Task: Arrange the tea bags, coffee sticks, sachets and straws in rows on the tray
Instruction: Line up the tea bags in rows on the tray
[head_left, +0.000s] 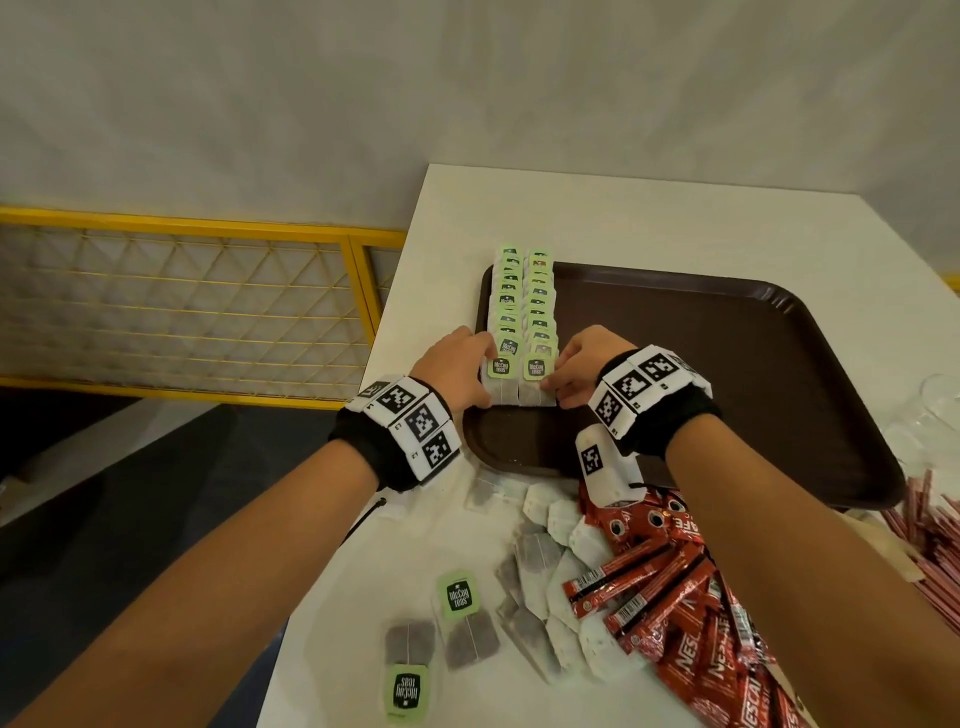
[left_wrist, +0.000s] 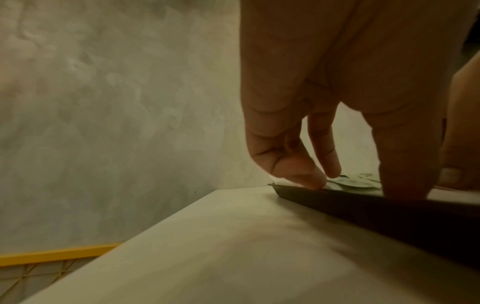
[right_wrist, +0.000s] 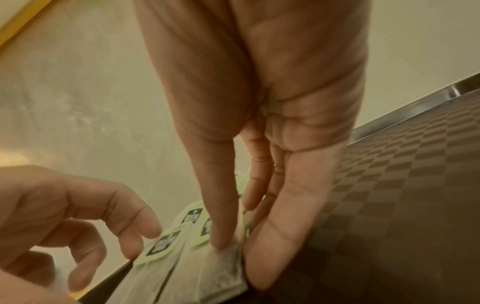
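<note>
Two rows of tea bags (head_left: 522, 312) with green tags lie along the left side of the brown tray (head_left: 701, 364). My left hand (head_left: 480, 387) is at the left of the front end of the rows, fingertips touching the front tea bag of the left row (right_wrist: 163, 244). On the other side, my right hand (head_left: 553, 387) pinches the front tea bag of the right row (right_wrist: 223, 265) between thumb and straight fingers. In the left wrist view the fingers reach down over the tray rim (left_wrist: 363, 203).
Loose tea bags (head_left: 535, 571) and red coffee sticks (head_left: 675, 597) are heaped on the white table (head_left: 623, 218) in front of the tray. Pink striped straws (head_left: 930, 545) and a clear glass (head_left: 940, 410) lie at the right. A yellow railing (head_left: 182, 312) stands past the table's left edge.
</note>
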